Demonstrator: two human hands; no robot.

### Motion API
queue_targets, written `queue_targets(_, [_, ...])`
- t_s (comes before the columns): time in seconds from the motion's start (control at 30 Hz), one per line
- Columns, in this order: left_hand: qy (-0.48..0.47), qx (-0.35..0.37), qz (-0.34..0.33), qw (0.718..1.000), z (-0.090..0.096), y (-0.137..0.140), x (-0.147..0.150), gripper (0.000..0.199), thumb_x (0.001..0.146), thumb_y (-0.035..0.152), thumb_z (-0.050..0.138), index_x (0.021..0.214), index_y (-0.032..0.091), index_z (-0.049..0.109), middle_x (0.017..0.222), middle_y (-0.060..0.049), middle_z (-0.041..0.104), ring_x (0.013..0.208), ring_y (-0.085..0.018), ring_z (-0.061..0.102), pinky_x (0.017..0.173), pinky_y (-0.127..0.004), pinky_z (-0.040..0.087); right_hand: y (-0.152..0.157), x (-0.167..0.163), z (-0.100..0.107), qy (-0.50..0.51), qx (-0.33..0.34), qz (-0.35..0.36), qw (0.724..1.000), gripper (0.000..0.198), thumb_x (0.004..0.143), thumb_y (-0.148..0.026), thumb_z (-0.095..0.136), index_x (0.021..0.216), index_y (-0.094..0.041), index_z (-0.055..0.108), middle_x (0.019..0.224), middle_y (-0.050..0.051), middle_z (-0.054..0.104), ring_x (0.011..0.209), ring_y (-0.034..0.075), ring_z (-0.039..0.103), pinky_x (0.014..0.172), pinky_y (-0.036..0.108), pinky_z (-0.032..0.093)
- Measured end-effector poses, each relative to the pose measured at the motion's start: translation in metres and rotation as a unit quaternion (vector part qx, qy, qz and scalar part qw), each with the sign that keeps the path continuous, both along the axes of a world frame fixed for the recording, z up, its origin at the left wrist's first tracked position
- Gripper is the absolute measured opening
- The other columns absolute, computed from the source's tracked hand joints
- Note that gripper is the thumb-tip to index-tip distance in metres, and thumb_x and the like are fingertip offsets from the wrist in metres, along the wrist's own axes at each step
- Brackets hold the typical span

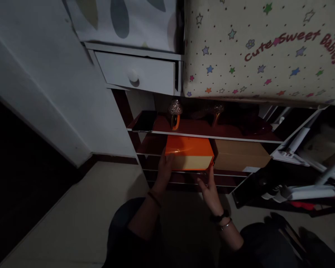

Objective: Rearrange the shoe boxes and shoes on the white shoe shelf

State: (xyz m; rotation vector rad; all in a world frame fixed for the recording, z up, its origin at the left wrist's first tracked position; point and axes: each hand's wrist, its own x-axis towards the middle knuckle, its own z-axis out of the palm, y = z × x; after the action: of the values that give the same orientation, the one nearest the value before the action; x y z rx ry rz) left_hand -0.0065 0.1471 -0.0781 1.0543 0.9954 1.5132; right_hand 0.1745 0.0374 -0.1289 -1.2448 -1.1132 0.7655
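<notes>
An orange box (pixel 188 152) sits on the second shelf of a low rack (pixel 201 134). My left hand (pixel 164 172) rests against the box's left end, fingers up along its side. My right hand (pixel 209 187) is at the box's lower right corner, fingers spread and touching its front edge. Both wrists wear bands. A brown cardboard box (pixel 240 154) stands right beside the orange one, on its right.
On the top shelf lie a dark phone (pixel 145 121) and glittery high-heeled shoes (pixel 175 111). A white drawer (pixel 138 72) is above, a star-printed padded board (pixel 257 52) to the right. White metal legs (pixel 304 149) and clutter fill the floor at right; a wall stands left.
</notes>
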Motion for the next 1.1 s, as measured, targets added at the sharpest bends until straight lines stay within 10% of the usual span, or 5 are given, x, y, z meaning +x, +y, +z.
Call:
queue_targets(0.73, [-0.016,-0.012,0.028,0.999,-0.005,0.025,0.005,0.056,0.08,0.067,0.079,0.113,0.021,0.073,0.114,-0.009,0.077,0.122,-0.029,0.07,0.106,-0.041,0.056,-0.02,0.031,0.01,0.018,-0.049,0.045,0.998,0.09,0.091,-0.06,0.073,0.168,-0.03,0.038,0.155,0.013,0.06,0.134,0.032,0.065,0.118,0.058,0.049])
queue_targets(0.87, [-0.005,-0.018,0.043,0.999,-0.003,0.027,0.004,0.055,0.078,0.066,0.08,0.111,0.021,0.074,0.116,-0.01,0.078,0.125,-0.031,0.069,0.108,-0.042,0.056,-0.041,0.075,0.037,-0.031,0.049,-0.143,0.988,0.05,0.096,-0.053,0.071,0.137,-0.026,0.066,0.126,0.011,0.074,0.116,0.029,0.07,0.113,0.056,0.05])
queue_targets(1.0, [-0.002,-0.014,0.043,0.999,0.001,0.026,0.003,0.057,0.078,0.066,0.081,0.112,0.021,0.074,0.122,-0.011,0.077,0.125,-0.031,0.069,0.107,-0.042,0.056,-0.041,0.147,0.074,-0.042,0.173,-0.393,0.902,0.046,0.091,-0.053,0.075,0.123,-0.02,0.068,0.115,0.009,0.071,0.109,0.026,0.068,0.109,0.051,0.051])
queue_targets(1.1, [-0.009,-0.016,0.033,0.999,0.001,0.026,0.002,0.055,0.079,0.065,0.08,0.112,0.021,0.074,0.123,-0.01,0.077,0.121,-0.03,0.071,0.106,-0.042,0.057,-0.028,0.198,0.087,-0.05,0.162,-0.41,0.896,0.058,0.083,-0.058,0.077,0.122,-0.016,0.067,0.12,0.011,0.069,0.116,0.029,0.065,0.11,0.05,0.048])
